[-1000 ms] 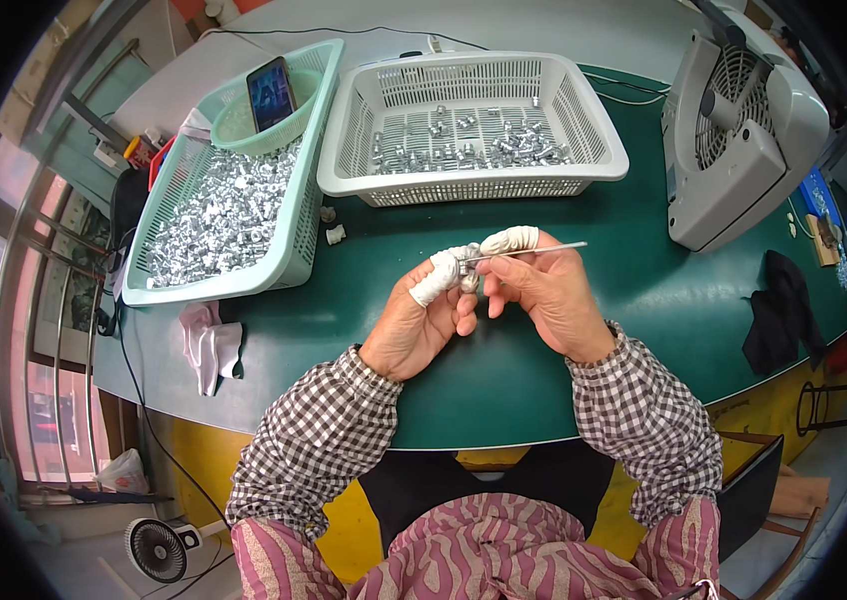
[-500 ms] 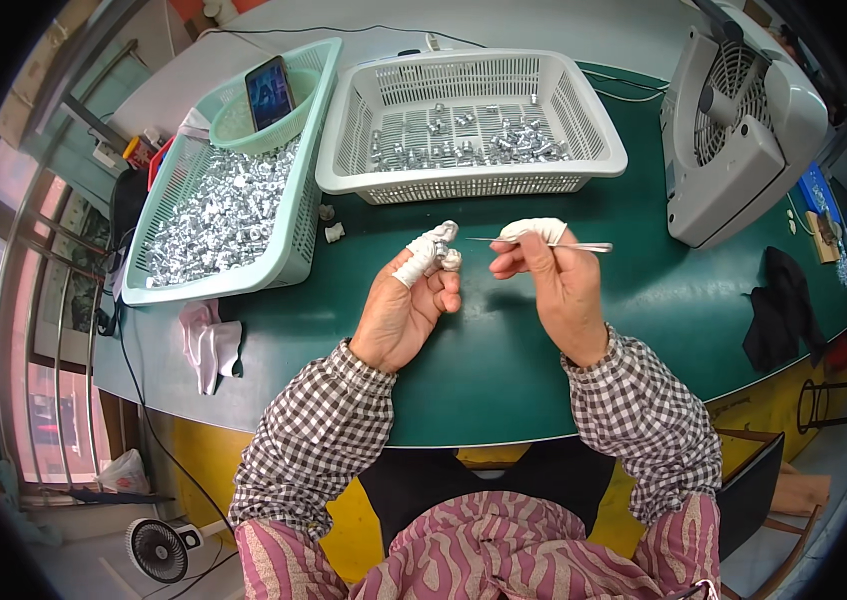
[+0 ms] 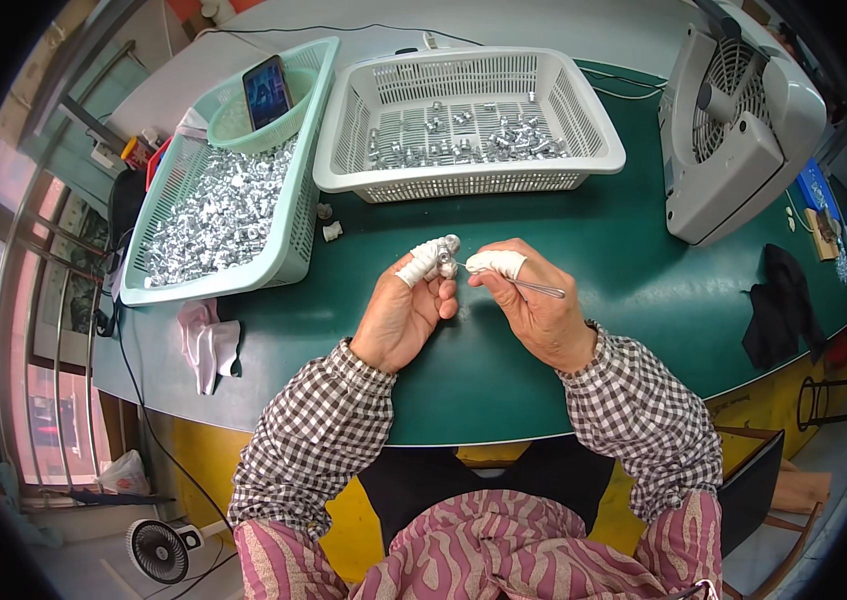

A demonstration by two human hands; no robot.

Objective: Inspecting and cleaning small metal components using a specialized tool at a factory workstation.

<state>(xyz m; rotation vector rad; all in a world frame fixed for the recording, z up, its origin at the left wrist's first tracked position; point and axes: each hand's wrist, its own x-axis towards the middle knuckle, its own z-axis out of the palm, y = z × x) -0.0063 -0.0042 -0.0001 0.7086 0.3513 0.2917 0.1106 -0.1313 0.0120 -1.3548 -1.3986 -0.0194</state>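
Note:
Between wrapped fingertips, my left hand (image 3: pixel 407 305) pinches a small silvery metal fitting (image 3: pixel 446 257). White tape covers its thumb and a finger. My right hand (image 3: pixel 541 305) is closed round a thin metal pick (image 3: pixel 542 288), whose handle sticks out to the right. The pick's fine tip meets the fitting's right side; whether it is inside cannot be made out. A white basket (image 3: pixel 469 183) beyond my hands holds scattered metal fittings (image 3: pixel 526 138). To the left, a pale green basket (image 3: pixel 289 262) is heaped with many similar fittings (image 3: pixel 214 215).
A phone (image 3: pixel 268 92) leans in a small green bowl (image 3: pixel 296 128) on the left basket. Two white bits (image 3: pixel 332 231) lie beside it. A grey fan (image 3: pixel 734 130) stands right, near a black cloth (image 3: pixel 782 305). A pink cloth (image 3: pixel 208 343) hangs at the table's left edge.
My right hand has moved left and turned, bringing the pick's tip from a gap away to the fitting. My left hand stays nearly in place, still pinching the fitting.

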